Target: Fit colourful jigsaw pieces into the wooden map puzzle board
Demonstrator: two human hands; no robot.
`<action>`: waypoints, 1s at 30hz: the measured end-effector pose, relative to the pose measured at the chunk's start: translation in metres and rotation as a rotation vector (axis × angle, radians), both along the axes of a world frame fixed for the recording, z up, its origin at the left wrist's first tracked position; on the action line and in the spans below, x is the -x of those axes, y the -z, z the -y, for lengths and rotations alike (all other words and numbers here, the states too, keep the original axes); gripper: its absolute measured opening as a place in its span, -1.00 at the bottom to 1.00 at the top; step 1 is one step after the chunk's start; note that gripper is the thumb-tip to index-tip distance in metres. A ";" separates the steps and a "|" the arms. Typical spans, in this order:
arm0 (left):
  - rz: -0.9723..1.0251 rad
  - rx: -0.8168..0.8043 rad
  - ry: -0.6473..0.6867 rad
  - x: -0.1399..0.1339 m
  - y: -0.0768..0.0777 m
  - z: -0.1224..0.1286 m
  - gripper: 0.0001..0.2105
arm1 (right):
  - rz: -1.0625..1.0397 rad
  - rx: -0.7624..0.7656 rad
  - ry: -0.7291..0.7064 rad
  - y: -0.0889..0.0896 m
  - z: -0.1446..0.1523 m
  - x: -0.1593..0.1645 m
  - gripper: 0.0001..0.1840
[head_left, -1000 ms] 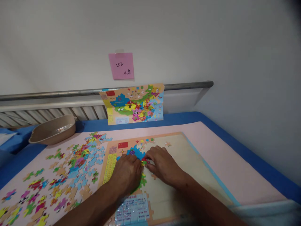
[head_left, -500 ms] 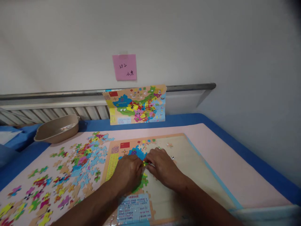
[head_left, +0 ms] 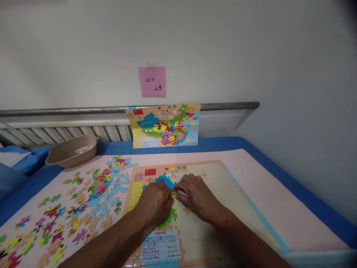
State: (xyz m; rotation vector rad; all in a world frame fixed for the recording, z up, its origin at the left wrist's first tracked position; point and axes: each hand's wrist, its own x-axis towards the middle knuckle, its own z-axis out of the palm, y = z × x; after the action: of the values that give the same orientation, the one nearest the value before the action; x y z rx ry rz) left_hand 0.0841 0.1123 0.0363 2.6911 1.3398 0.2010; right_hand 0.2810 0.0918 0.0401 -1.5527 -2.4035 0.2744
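Observation:
My right hand (head_left: 196, 194) pinches a small red and yellow puzzle piece (head_left: 175, 190) at the edge of the joined part of a map puzzle. Beside it, my left hand (head_left: 157, 201) is curled closed against the same spot; whatever its fingertips hold is hidden. Both hands rest over the puzzle board (head_left: 214, 227). Blue joined pieces (head_left: 166, 180) show above my left hand, green ones (head_left: 169, 219) below it. A joined block of printed text (head_left: 160, 247) lies at the board's lower left.
Loose puzzle pieces (head_left: 75, 219) are spread over the pink sheet at the left. A brown plastic basin (head_left: 72, 150) stands behind them. The printed reference map (head_left: 167, 126) leans upright against the metal rail (head_left: 228, 106). A pink note (head_left: 152, 81) is taped to the wall.
The view has shifted slightly. My right fingers have moved a little at the joint, and more of the red piece shows between the hands. My left hand stays closed at the same spot.

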 end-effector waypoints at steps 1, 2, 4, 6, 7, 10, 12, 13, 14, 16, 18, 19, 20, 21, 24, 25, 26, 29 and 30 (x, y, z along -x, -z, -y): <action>-0.008 -0.013 0.012 0.000 0.000 0.001 -0.84 | 0.006 -0.006 0.002 0.000 0.000 0.000 -0.93; -0.009 -0.025 0.019 0.000 0.001 0.001 -0.83 | 0.010 -0.013 0.003 -0.001 0.000 0.001 -0.93; 0.005 -0.045 0.021 0.000 0.004 0.003 -0.81 | 0.016 -0.021 -0.005 0.000 -0.001 0.001 -0.94; 0.027 -0.062 0.022 0.001 0.007 0.005 -0.80 | 0.023 -0.025 -0.024 0.001 -0.002 0.000 -0.93; 0.037 -0.069 0.027 0.001 0.009 0.006 -0.80 | 0.027 -0.028 -0.030 0.002 -0.002 0.000 -0.93; 0.056 -0.095 0.036 0.002 0.013 0.008 -0.78 | 0.029 -0.037 -0.042 0.003 -0.003 -0.001 -0.95; 0.058 -0.113 0.035 0.002 0.015 0.009 -0.76 | 0.020 -0.035 -0.039 0.003 -0.003 -0.001 -0.96; 0.056 -0.120 0.037 0.002 0.015 0.009 -0.75 | 0.013 -0.033 -0.036 0.003 -0.003 -0.001 -0.97; 0.054 -0.128 0.039 0.002 0.016 0.010 -0.74 | 0.007 -0.034 -0.032 0.002 -0.002 0.000 -0.96; 0.048 -0.143 0.043 0.002 0.015 0.010 -0.73 | 0.004 -0.040 -0.032 0.001 -0.002 0.001 -0.92; 0.045 -0.152 0.043 0.001 0.015 0.010 -0.73 | 0.010 -0.045 -0.049 0.000 -0.001 0.002 -0.89; 0.046 -0.155 0.041 0.001 0.015 0.010 -0.73 | 0.015 -0.046 -0.056 0.000 -0.001 0.002 -0.88; 0.048 -0.159 0.041 0.000 0.015 0.010 -0.72 | 0.017 -0.045 -0.060 -0.001 -0.001 0.002 -0.87; 0.049 -0.164 0.041 0.000 0.015 0.010 -0.72 | 0.015 -0.042 -0.059 -0.001 -0.001 0.003 -0.87; 0.046 -0.178 0.037 0.001 0.017 0.009 -0.69 | 0.010 -0.027 -0.046 -0.002 -0.001 0.003 -0.84; 0.043 -0.177 0.036 0.002 0.017 0.009 -0.69 | 0.009 -0.022 -0.043 -0.003 -0.002 0.003 -0.84; 0.042 -0.166 0.036 0.002 0.017 0.008 -0.70 | 0.009 -0.019 -0.044 -0.003 -0.002 0.003 -0.84; 0.058 -0.085 0.025 0.004 0.016 0.005 -0.81 | 0.011 -0.025 -0.048 -0.002 -0.002 0.004 -0.84; 0.068 -0.055 0.015 0.005 0.015 0.004 -0.84 | 0.012 -0.032 -0.047 -0.001 -0.002 0.004 -0.84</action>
State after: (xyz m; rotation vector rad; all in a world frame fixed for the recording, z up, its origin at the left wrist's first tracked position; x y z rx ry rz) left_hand 0.0795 0.1080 0.0211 2.7114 1.3130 0.3291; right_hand 0.2771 0.0935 0.0416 -1.4898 -2.4442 0.2347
